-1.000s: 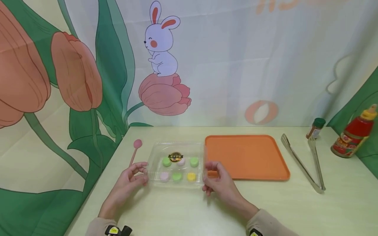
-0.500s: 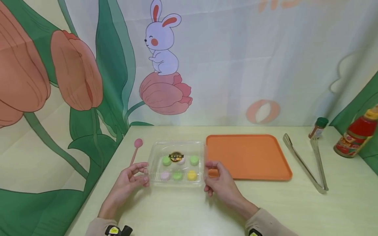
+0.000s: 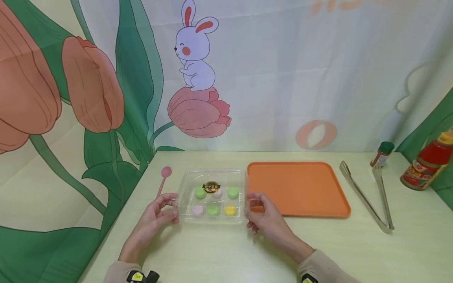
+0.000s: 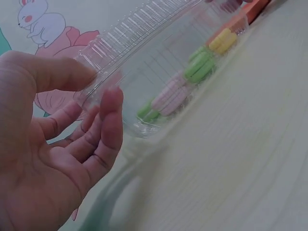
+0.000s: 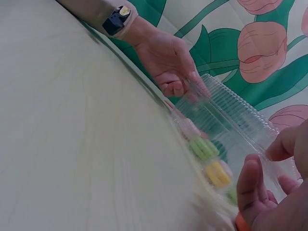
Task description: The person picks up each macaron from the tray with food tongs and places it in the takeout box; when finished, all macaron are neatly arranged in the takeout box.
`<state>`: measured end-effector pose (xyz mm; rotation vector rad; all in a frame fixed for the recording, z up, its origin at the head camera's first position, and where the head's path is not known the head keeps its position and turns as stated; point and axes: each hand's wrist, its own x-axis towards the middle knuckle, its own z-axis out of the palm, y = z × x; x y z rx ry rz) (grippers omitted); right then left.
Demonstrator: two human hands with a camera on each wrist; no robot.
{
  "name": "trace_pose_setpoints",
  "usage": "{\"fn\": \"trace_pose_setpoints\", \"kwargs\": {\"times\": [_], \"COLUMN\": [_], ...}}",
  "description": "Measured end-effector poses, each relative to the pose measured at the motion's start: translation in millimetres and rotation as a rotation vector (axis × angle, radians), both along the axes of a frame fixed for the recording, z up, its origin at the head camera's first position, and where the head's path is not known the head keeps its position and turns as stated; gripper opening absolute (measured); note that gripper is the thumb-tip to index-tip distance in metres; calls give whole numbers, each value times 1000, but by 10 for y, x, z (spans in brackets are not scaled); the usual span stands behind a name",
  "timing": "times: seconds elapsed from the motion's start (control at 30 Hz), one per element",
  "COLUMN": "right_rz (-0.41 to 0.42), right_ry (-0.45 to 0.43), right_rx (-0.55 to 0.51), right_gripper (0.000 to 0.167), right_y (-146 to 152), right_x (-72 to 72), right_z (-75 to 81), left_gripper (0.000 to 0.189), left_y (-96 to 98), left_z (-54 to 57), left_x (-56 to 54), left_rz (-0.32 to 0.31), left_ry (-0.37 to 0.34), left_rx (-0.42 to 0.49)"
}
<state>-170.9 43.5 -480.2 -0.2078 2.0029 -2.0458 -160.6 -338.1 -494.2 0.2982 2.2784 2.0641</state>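
Note:
A clear plastic box (image 3: 187, 177) with its lid down sits on the table in the head view. Through it show several macarons in green, pink and yellow, such as the yellow macaron (image 3: 230, 210); a dark round sticker (image 3: 211, 187) is on the lid. My left hand (image 3: 155, 216) pinches the box's left side at the rim, thumb and fingertips meeting there in the left wrist view. On the opposite side, my right hand (image 3: 266, 216) holds the rim between thumb and fingers; part of that hold is cut off in the right wrist view.
An orange tray (image 3: 297, 188) lies right behind my right hand. Farther right are metal tongs (image 3: 368, 204) spread apart, a small green-capped jar (image 3: 382, 154) and a red sauce bottle (image 3: 428, 163). A pink spoon (image 3: 164, 177) lies beyond my left hand.
The view has drifted a little. My right hand has shifted very slightly to the right; the box and my left hand look nearly still.

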Motion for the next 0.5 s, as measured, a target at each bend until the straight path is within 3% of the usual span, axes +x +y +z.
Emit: {"fn": "trace_pose_setpoints", "kwargs": {"times": [0.13,0.23,0.4,0.5], "right_rz": [-5,-19,-134,-202], "right_ry": [50,146,445,590], "right_rx": [88,177,440,561], "right_gripper": [52,54,57,64], "right_y": [122,267,604,805], "right_x": [-40,-98,-219,-282], "right_z": [72,150,288,365], "left_gripper": [58,58,60,67], "left_y": [-21,-70,-59,69], "left_z": [12,61,284,464], "left_x": [-4,51,91,31], "left_rz": [33,118,268,290], "left_ry": [4,52,232,357], "left_rx": [-73,-172,-429,-524]}}
